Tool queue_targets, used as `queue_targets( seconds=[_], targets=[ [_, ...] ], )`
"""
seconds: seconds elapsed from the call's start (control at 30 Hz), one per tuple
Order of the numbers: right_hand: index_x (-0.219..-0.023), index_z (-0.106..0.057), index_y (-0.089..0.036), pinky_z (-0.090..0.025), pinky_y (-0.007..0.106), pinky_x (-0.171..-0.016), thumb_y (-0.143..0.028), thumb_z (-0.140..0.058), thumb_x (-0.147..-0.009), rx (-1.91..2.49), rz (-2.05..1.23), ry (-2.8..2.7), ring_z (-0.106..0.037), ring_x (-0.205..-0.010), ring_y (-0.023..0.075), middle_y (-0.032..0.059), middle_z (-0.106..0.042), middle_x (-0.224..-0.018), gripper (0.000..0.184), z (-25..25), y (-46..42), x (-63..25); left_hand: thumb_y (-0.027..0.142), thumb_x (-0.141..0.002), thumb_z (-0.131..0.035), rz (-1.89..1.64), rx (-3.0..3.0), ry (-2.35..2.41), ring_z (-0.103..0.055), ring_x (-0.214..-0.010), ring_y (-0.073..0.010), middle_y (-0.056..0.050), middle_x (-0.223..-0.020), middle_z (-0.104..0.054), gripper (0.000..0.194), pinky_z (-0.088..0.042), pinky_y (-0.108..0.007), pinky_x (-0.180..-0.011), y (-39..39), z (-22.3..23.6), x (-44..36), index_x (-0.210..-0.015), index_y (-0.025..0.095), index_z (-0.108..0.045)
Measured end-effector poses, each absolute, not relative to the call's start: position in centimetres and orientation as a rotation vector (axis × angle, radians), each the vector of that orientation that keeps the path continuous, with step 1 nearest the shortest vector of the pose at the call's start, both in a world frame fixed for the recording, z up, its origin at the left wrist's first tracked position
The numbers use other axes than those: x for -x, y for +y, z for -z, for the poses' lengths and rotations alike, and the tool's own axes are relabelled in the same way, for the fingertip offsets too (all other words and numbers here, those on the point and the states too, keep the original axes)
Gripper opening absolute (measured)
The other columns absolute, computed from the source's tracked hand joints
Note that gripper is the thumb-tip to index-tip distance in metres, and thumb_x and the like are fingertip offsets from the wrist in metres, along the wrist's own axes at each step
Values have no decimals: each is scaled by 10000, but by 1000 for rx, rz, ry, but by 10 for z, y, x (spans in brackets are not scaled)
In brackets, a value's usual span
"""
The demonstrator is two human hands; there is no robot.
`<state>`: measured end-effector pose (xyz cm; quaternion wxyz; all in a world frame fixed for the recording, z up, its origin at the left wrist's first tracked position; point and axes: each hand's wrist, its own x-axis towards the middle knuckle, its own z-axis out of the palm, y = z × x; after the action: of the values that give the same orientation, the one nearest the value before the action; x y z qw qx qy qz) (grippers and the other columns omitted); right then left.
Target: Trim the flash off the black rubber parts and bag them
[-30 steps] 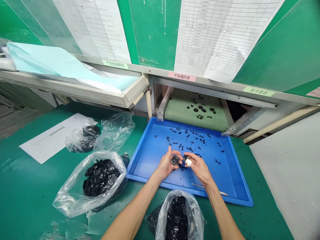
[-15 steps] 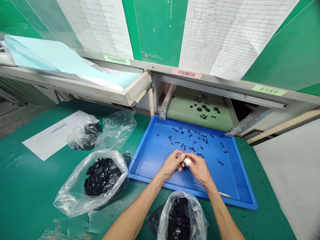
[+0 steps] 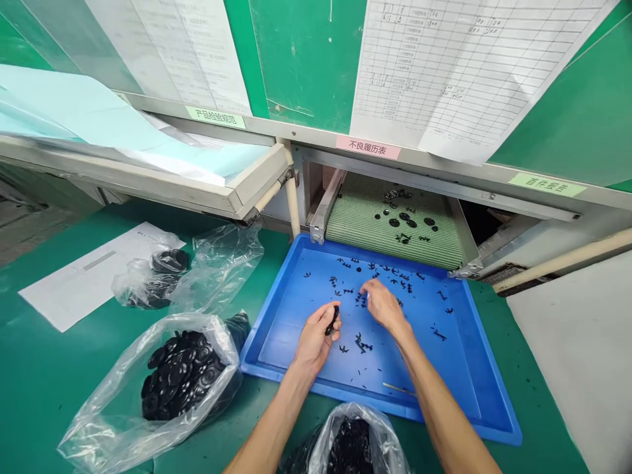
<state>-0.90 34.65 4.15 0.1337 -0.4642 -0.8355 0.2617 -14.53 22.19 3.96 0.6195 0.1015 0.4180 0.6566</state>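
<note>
Left hand [image 3: 312, 343] pinches a black rubber piece [image 3: 332, 320] edge-on between thumb and fingers over a blue tray [image 3: 269, 303], as the open, empty right hand [image 3: 382, 304] hovers just above black scraps [image 3: 363, 342] scattered mid-tray

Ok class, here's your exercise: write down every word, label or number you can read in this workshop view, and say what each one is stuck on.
"不良履历表": pink label on the pale metal beam.
"产品检验规范": green label on the same beam.
Right-hand green label: too blurred to read for certain.
Printed table sheet and text sheet on the green wall: too small to read.
</note>
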Motion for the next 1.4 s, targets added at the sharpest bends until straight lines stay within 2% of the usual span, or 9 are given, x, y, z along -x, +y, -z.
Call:
queue_targets(
  seconds=[0.17, 0.33, 0.53, 0.67, 0.83, 0.97, 1.1, 1.23, 1.4],
  targets=[
    [-1085, -609, -159, -419, 272, -751, -78, -417, -808, 1569, -522, -2370, -594, -892, 195, 125, -606, -1030, 347, -29, 404, 39, 338, -673, -759, -1586, -73, 892, -521, -623, -47, -24, -876, -573, 288, -384, -105, -429, 200, -49, 156, -845, 154, -621],
    [-982, -631, -116, -411, 285, -726, -51, -438, -746, 1533, -524, -2432, -604, -810, 202, 151, -629, -938, 312, -18, 402, 43, 372, -679, -749, -1487, -193, 1025, -416, -482, -24, -12, -777, -539, 315, -142, -131, -332, 139, -84, 173, -855, 153, -607],
    [-908, -637, -185, -448, 328, -686, -225, -420, -748, 1357, -695, -2427, -619, -695, 224, 67, -668, -742, 273, -9, 385, 9, 544, -794, -539, -1573, -504, 1777, -331, -414, -45, 16, -659, -533, 374, -194, -192, -385, 76, -135, 233, -833, 176, -601],
    [-846, -626, -203, -499, 332, -677, -308, -489, -668, 1367, -1238, -2062, -649, -619, 212, 36, -671, -663, 248, -18, 346, -11, 552, -796, -502, -1438, -771, 2272, -500, -575, -145, 15, -598, -545, 377, -377, -242, -520, 69, -135, 280, -814, 198, -631],
    [-791, -616, -205, -540, 332, -650, -408, -671, -555, 1284, -1635, -1562, -662, -669, 218, 47, -672, -710, 316, -42, 290, -28, 598, -809, -418, -1424, -775, 2248, -608, -822, -217, -52, -833, -659, 491, -477, -322, -729, 76, -114, 298, -926, 177, -642],
    [-810, -648, -174, -537, 314, -686, -445, -750, -536, 1276, -1747, -1445, -655, -720, 209, 61, -684, -775, 398, -53, 258, -45, 593, -846, -350, -1448, -741, 2160, -575, -1071, -235, -92, -1137, -645, 540, -424, -359, -939, 73, -111, 301, -1036, 173, -630],
    [-890, -656, -170, -519, 297, -717, -419, -762, -555, 1276, -1743, -1385, -654, -723, 192, 47, -692, -783, 431, -53, 238, -56, 512, -871, -343, -1396, -932, 2333, -527, -1143, -247, -87, -1176, -630, 476, -361, -389, -1006, 65, -121, 292, -1060, 181, -630],
    [-877, -643, -181, -520, 301, -665, -340, -771, -520, 1170, -1692, -1267, -653, -720, 194, 56, -694, -840, 411, -56, 214, -43, 465, -844, -451, -1490, -1073, 2305, -599, -946, -247, -71, -1022, -665, 369, -443, -372, -870, 74, -120, 235, -1038, 205, -626],
    [-835, -638, -180, -507, 296, -710, -264, -660, -640, 1032, -1523, -1437, -638, -771, 178, 47, -688, -807, 213, -66, 188, -11, 476, -801, -558, -1256, -908, 1388, -580, -628, -203, -72, -781, -667, 347, -437, -306, -518, 117, -98, 132, -987, 199, -654]
  ],
)
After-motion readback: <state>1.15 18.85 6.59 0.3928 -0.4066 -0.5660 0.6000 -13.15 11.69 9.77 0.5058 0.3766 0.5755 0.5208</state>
